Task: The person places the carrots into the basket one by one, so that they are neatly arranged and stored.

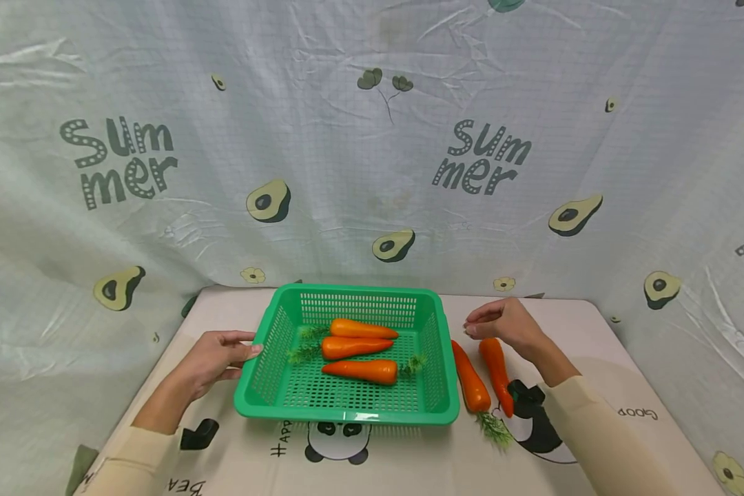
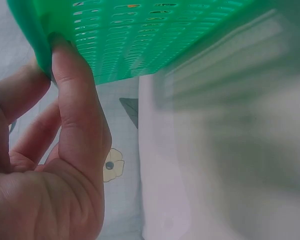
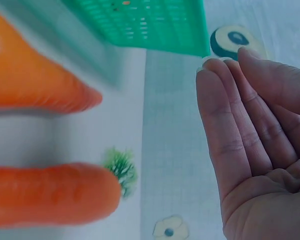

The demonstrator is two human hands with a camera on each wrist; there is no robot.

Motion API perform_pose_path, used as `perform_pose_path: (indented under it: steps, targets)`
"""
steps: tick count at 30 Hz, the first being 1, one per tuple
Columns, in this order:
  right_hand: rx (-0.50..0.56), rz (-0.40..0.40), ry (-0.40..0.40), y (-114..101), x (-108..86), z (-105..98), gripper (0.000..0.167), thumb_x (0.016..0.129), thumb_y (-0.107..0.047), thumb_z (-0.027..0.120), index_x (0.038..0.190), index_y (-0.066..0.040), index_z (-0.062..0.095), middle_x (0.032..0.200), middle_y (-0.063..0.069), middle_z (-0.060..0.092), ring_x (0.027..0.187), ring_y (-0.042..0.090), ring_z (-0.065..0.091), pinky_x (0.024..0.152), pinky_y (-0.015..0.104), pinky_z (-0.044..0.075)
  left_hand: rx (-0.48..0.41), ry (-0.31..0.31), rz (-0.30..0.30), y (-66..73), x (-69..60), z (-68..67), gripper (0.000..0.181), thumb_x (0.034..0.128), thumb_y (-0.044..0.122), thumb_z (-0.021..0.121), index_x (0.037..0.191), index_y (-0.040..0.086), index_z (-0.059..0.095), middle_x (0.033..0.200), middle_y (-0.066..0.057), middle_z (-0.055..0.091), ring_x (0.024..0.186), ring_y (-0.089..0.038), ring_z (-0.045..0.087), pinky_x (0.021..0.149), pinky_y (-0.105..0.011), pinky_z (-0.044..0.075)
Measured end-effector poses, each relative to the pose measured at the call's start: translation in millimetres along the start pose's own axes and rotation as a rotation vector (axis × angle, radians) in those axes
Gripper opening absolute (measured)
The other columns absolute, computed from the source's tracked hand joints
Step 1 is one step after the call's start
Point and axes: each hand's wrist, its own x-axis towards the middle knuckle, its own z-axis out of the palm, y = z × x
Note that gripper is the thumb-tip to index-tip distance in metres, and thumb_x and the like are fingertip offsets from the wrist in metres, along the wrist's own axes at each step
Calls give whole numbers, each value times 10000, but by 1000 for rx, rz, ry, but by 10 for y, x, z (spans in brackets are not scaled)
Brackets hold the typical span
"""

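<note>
carrots (image 1: 357, 347): three in the green basket (image 1: 347, 415), two beside it.

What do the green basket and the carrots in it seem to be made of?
Basket: likely plastic, with a slight sheen; its walls have regular molded slots and the rim catches light.
Carrots: perhaps plastic or coated foam; their orange surfaces look smooth and glossy, but the inside is hidden.

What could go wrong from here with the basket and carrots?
The left hand pinches the basket by its rim, so a tug might tilt it and roll the three carrots inside. One loose carrot lies close beside the basket and could get nudged. The right hand might knock the other loose carrot nearby.
</note>
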Motion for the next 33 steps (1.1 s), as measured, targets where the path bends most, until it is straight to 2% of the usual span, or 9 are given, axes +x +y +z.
perform_pose_path:
  steps: [3,10,18,26,33]
  targets:
    - [-5,19,22,74,-57,-38,299,905,-114,797,1131,75,743,997,106,807,951,323,777,921,446,626,7,-1,5,-17,13,1,606,1015,222,702,1489,-92,491,1001,-9,777,843,-103,736,719,-283,625]
    - [-62,58,67,218,-143,-73,299,922,-153,789,1142,48,756,998,74,804,916,189,759,902,379,624,8,0,6,-16,7,1,605,1019,219,697,1493,-92,487,1014,-18,779,848,-105,739,719,-283,626]
    - [-91,89,106,363,-243,-94,326,932,-223,789,1146,21,762,1050,98,802,935,205,745,896,409,623,-1,-2,11,1,-11,8,617,1006,233,717,1484,-91,500,1012,-21,785,843,-103,744,724,-283,629]
    - [-79,144,132,507,-339,-111,378,935,-222,789,1192,51,743,1128,158,788,962,219,744,919,436,615,-8,-3,6,10,-10,8,607,1010,220,710,1487,-90,497,1025,-30,785,848,-110,746,726,-286,630]
    - [-141,194,197,581,-396,-95,402,923,-226,798,1204,53,729,1142,169,770,996,234,684,898,411,569,-8,-4,5,21,-16,13,617,1001,236,723,1481,-86,508,1017,-22,783,852,-109,745,736,-286,630]
